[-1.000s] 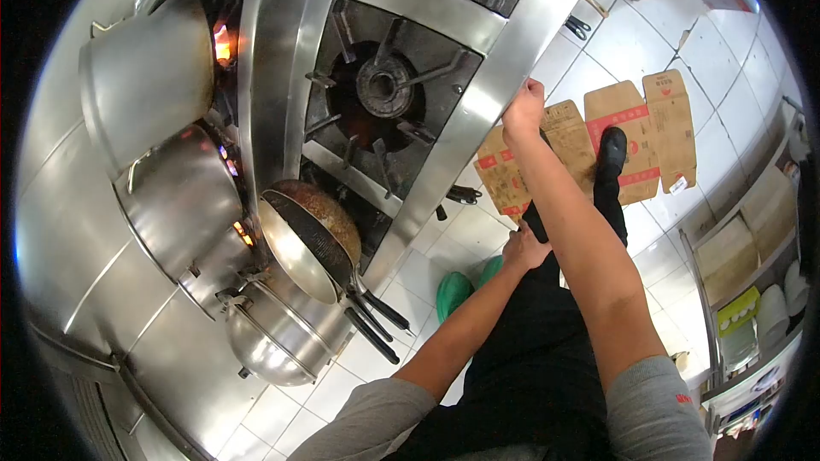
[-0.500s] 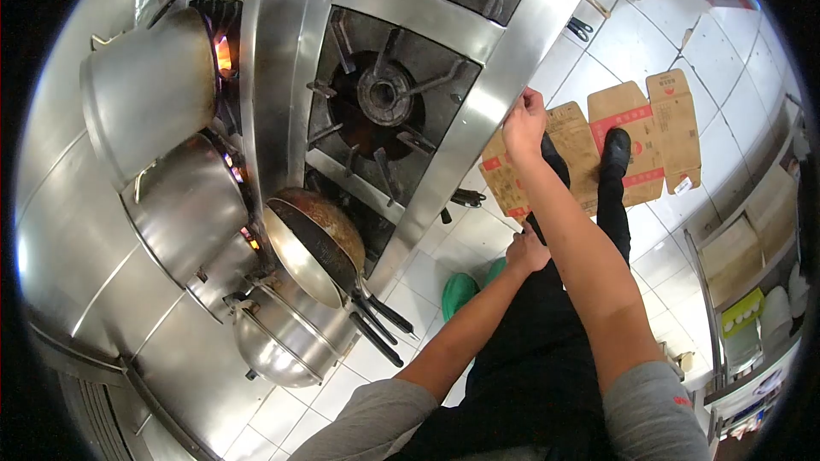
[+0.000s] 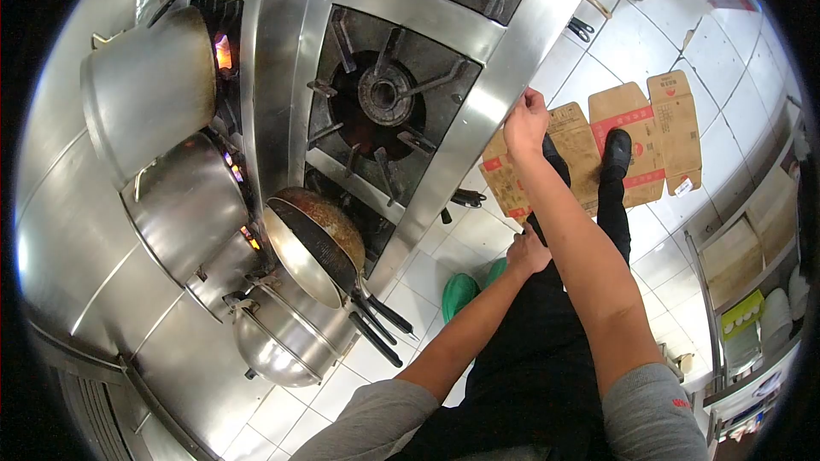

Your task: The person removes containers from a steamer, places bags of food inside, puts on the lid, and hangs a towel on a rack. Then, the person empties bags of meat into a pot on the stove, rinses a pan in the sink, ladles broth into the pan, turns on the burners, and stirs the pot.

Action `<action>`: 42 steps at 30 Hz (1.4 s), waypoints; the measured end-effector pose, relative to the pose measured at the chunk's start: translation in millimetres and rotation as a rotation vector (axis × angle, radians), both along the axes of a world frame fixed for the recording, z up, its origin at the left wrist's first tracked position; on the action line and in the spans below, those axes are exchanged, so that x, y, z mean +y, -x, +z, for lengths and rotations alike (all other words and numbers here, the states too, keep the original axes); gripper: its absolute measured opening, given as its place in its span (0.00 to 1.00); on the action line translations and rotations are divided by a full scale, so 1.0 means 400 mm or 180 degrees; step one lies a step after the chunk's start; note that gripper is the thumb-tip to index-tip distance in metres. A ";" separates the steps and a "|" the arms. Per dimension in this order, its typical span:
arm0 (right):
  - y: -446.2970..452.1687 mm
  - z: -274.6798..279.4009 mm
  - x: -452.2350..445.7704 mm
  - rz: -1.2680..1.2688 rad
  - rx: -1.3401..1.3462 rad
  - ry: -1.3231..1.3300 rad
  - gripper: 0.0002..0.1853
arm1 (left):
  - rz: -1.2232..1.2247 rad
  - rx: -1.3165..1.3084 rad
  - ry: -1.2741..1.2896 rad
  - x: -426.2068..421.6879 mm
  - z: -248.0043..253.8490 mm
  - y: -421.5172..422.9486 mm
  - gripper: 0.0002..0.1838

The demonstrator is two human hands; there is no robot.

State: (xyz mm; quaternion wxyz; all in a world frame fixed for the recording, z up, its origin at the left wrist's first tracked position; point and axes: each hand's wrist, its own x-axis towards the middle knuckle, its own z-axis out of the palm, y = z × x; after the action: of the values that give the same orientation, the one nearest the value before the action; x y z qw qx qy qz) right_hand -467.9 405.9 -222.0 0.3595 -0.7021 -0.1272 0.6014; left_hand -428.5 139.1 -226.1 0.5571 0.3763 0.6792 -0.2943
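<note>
My right hand [image 3: 526,124] is at the front edge of the steel stove [image 3: 478,94], its fingers curled together; whatever they hold, if anything, is hidden. Lower in the view, my left hand [image 3: 528,253] is closed beside my dark trousers [image 3: 534,333], and what lies inside its fingers cannot be made out. An unlit burner [image 3: 384,92] with black grate arms faces my right hand. Two nested pans [image 3: 316,243] rest at the stove's lower corner, their black handles pointing down and right.
Large metal pots [image 3: 154,90] stand over lit flames [image 3: 223,51] on the left. Flattened cardboard [image 3: 628,111] lies under my black shoe [image 3: 617,149] on white tiles. Green footwear [image 3: 459,294] is beside my legs. Shelving [image 3: 735,265] with dishes lines the right.
The view has shifted slightly. My right hand is a little lower along the stove edge, with its fingers bent differently. My left hand has barely moved and stays closed.
</note>
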 end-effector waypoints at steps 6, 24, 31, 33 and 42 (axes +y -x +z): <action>-0.004 0.006 0.001 0.0035 0.0002 0.0058 0.13 | 0.0041 0.0013 -0.0071 -0.006 -0.005 -0.002 0.63; 0.003 0.018 0.003 0.0304 -0.0445 -0.0104 0.13 | 0.0042 0.0082 -0.0052 -0.016 -0.005 0.001 0.66; 0.007 -0.004 -0.004 0.0240 -0.0391 -0.0079 0.13 | 0.0010 0.0080 -0.0019 -0.021 -0.008 0.001 0.65; 0.004 0.008 0.000 0.0257 -0.0364 -0.0074 0.14 | 0.0098 0.0107 -0.0052 -0.015 -0.002 0.000 0.64; 0.004 -0.021 -0.001 0.0369 -0.0503 -0.0150 0.15 | 0.0031 0.0099 -0.0114 -0.018 -0.001 -0.005 0.66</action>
State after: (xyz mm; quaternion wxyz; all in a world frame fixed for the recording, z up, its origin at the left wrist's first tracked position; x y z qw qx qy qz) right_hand -469.6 405.5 -230.2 0.3293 -0.7301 -0.2097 0.5608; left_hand -426.5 132.0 -226.4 0.5411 0.3782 0.6949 -0.2852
